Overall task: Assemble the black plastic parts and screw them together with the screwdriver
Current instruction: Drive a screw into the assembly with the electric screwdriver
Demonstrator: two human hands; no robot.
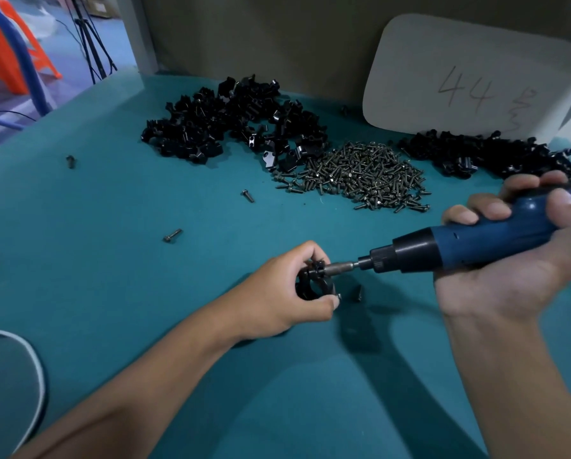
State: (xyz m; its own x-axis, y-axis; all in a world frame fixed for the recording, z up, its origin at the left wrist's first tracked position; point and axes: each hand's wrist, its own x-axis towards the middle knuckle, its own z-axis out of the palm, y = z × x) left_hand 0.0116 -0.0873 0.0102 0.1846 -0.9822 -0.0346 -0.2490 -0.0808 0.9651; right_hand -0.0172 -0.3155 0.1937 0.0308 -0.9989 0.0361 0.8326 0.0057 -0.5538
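Observation:
My left hand (285,291) grips a black plastic assembly (314,279) just above the teal table, fingers curled round it. My right hand (522,246) holds a blue electric screwdriver (469,241) lying almost level, its bit (342,267) pressed into the assembly from the right. A pile of black plastic parts (234,122) lies at the back centre. A second black pile (489,155) sits at the back right. Between them is a heap of screws (363,175).
Three loose screws (172,235) lie on the teal mat to the left, and a small black piece (359,292) sits beside the assembly. A white card marked 44 (469,77) leans on the back wall. A white cord (29,359) curves at the lower left edge.

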